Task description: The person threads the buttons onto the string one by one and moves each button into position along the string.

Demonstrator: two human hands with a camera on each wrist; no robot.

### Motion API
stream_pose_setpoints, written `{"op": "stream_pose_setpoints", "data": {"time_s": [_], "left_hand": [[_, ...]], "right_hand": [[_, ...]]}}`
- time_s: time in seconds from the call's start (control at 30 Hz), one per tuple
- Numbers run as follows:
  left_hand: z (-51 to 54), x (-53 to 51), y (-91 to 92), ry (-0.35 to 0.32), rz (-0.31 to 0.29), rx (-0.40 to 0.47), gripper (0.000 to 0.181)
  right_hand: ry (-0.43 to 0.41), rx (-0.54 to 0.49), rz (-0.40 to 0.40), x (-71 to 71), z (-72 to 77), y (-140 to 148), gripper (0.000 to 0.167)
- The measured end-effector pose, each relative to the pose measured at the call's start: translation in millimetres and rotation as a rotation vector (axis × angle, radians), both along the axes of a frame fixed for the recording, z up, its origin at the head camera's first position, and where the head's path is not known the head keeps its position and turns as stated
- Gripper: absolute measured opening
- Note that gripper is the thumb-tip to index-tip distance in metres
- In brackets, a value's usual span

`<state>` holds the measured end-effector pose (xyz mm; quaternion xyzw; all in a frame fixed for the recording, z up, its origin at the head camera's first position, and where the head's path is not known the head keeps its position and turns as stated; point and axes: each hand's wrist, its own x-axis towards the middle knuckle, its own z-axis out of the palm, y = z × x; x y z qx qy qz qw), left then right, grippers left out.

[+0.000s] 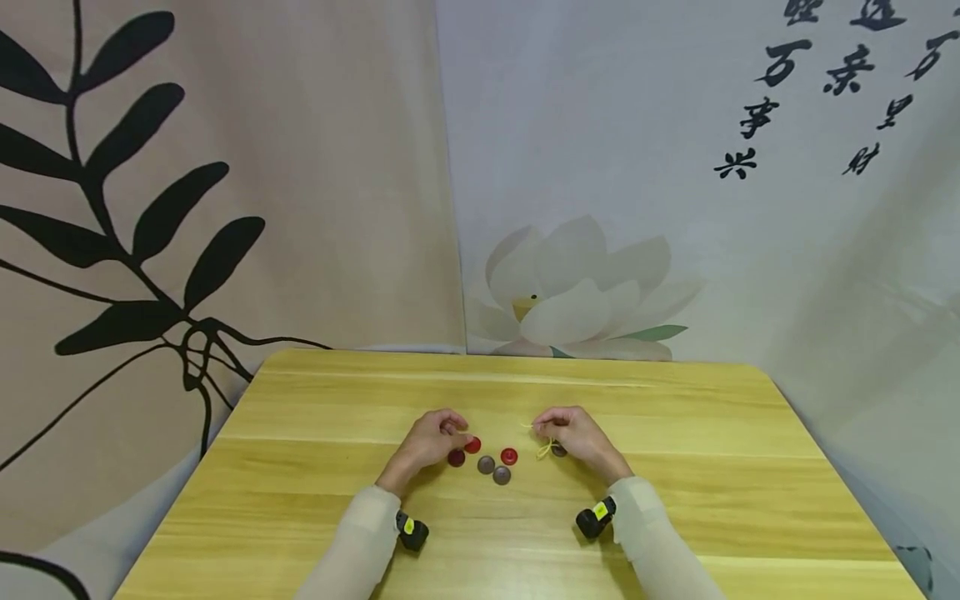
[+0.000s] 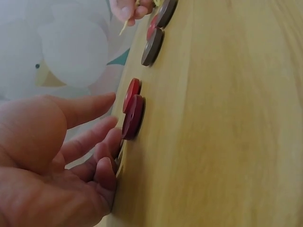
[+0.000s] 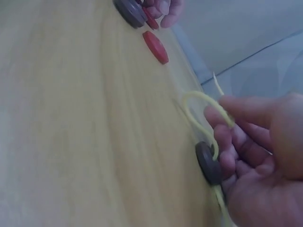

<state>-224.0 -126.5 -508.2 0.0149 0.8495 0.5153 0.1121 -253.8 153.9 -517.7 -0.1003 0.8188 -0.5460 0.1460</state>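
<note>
My left hand (image 1: 431,442) is at a bright red button (image 1: 472,445) and a dark red button (image 1: 456,457). In the left wrist view its thumb (image 2: 90,108) points toward the two overlapping buttons, with a gap between thumb and fingers and nothing held. My right hand (image 1: 573,432) pinches a yellow cord (image 3: 199,97) near its end; the pointed tip sticks out past the fingers. That cord passes through a dark brown button (image 3: 207,163) below the hand. Between the hands lie another red button (image 1: 509,457) and two grey-brown buttons (image 1: 486,465).
The buttons lie on a wooden table (image 1: 315,500) with light yellow grain. Behind its far edge hangs a printed curtain (image 1: 360,208) with leaves, a lotus and black characters. Each wrist wears a small black camera (image 1: 596,518).
</note>
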Motion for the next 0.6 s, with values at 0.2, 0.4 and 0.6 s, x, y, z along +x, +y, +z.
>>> {"op": "stream_pose_setpoints", "data": {"time_s": [0.2, 0.4, 0.6], "left_hand": [[1.2, 1.6, 0.6, 0.006, -0.011, -0.018, 0.021], [3.4, 1.9, 1.9, 0.010, -0.006, -0.043, 0.019], [3.3, 3.5, 3.2, 0.025, -0.020, -0.050, 0.019]], "right_hand": [[-0.013, -0.011, 0.015, -0.4, 0.2, 0.6, 0.015], [-0.018, -0.025, 0.020, -0.8, -0.1, 0.5, 0.015], [-0.024, -0.013, 0.005, 0.8, -1.9, 1.7, 0.015]]}}
